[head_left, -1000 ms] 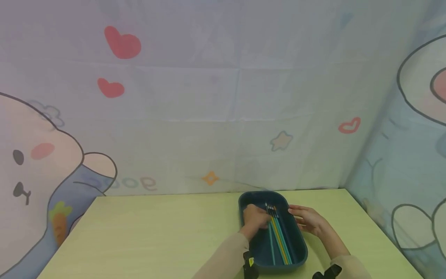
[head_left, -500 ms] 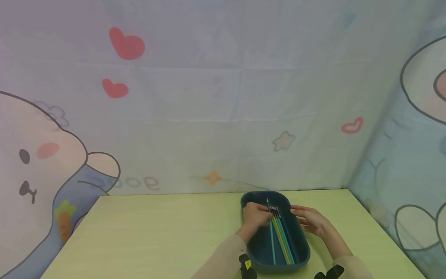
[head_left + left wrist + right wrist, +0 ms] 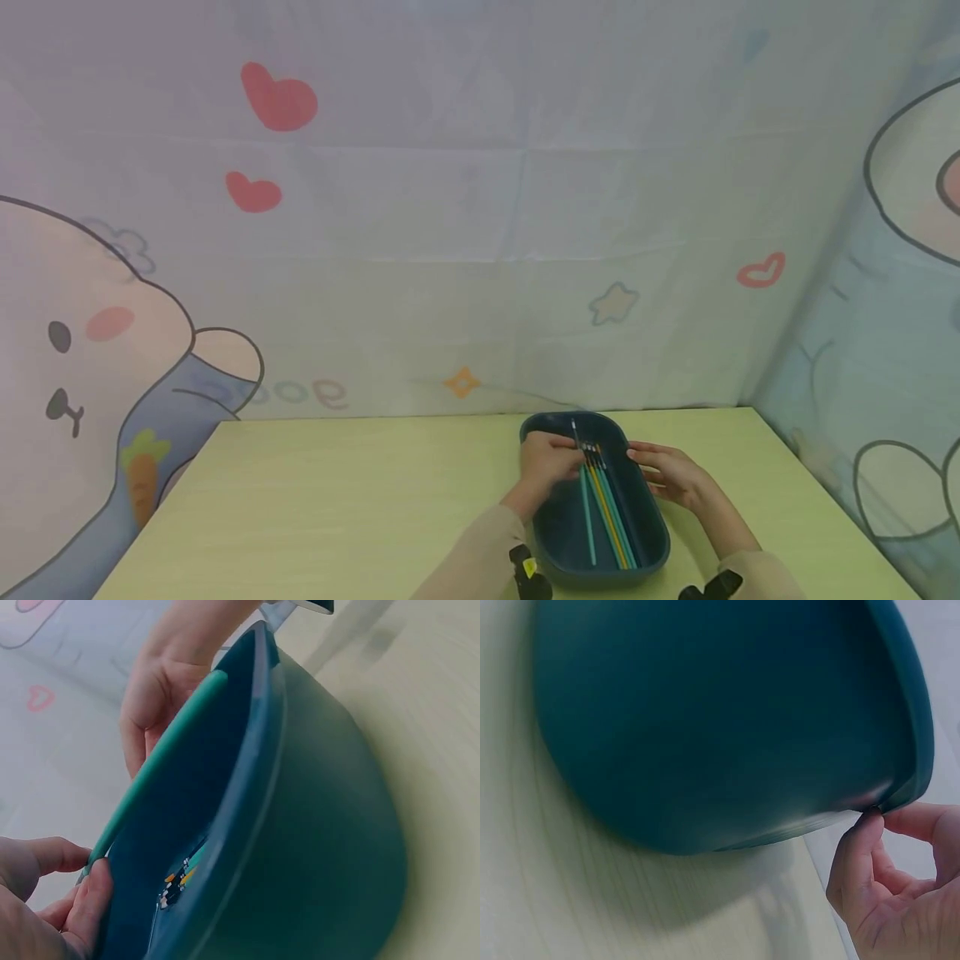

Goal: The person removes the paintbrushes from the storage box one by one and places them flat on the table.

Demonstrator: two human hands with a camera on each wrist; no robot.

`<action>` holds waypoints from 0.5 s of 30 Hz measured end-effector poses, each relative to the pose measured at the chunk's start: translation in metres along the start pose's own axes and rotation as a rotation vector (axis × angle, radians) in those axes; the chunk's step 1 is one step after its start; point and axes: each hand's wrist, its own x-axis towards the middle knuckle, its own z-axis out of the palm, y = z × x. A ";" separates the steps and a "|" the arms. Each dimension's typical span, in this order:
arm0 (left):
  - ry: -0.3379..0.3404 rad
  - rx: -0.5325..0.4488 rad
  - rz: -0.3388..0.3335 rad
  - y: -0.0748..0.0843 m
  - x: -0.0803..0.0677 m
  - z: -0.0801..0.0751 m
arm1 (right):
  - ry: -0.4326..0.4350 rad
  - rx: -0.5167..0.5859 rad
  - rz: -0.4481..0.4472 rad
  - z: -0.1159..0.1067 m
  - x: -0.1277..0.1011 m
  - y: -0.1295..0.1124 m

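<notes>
In what looks like a picking-out step, the left hand is pinching a slim teal-handled paintbrush inside the dark-teal, rounded, plastic-looking tray, whose rim the right hand is pinching, the next move probably calling for lifting clear.

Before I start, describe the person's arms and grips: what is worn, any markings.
The left sleeve and right sleeve are light beige. A black left wrist device carries a small yellow patch; on the black right wrist device no yellow shows. The left grip and right grip wear no gloves.
</notes>
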 end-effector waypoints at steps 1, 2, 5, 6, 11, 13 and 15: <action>-0.007 -0.009 0.001 0.000 0.000 -0.001 | 0.004 0.001 0.000 0.000 0.000 0.000; -0.012 -0.016 0.002 0.000 0.000 -0.002 | 0.005 0.001 0.000 0.000 0.000 0.000; -0.027 -0.026 -0.001 0.001 0.000 -0.005 | 0.002 0.002 0.002 0.000 0.000 0.000; -0.032 -0.032 -0.007 0.002 0.000 -0.006 | -0.001 0.003 0.002 0.000 0.000 0.000; -0.058 -0.067 -0.036 0.004 -0.001 -0.011 | -0.018 0.014 -0.004 -0.001 0.001 0.001; -0.068 -0.078 -0.040 0.005 -0.002 -0.014 | -0.019 0.014 -0.003 -0.001 0.001 0.000; -0.073 -0.085 -0.035 0.006 -0.003 -0.016 | -0.022 0.013 -0.004 -0.001 0.001 0.000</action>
